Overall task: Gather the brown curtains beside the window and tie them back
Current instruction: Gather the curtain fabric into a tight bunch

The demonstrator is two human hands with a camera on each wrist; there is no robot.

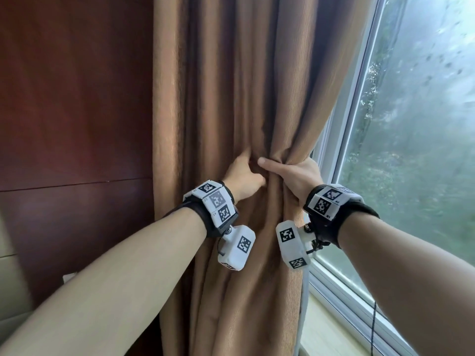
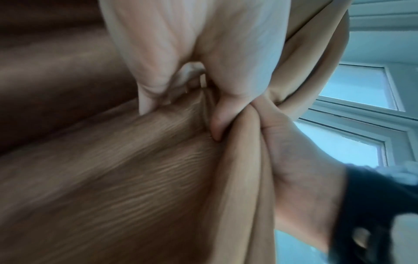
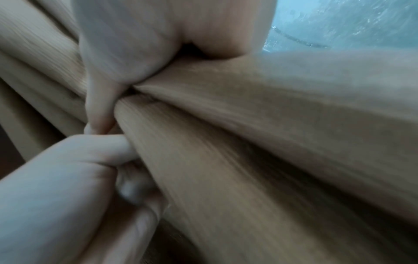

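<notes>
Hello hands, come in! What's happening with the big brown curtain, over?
Left hand and right hand both grip the brown curtain, bunched at the middle. No tie-back in view. Window uncovered; nothing in the way.

I see my left hand (image 2: 192, 53) gripping the brown curtain (image 2: 135, 178), my right hand (image 2: 300, 169) bunching folds just beside it, and the window (image 2: 357, 89) behind at right.

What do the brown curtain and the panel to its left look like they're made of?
The brown curtain looks like woven fabric with a matte, finely ribbed finish: thin lines run across its soft folds, and it bunches in the grip of both hands. The wall panel looks like dark reddish wood or veneer, smooth with a slight sheen; which one is unclear.
</notes>
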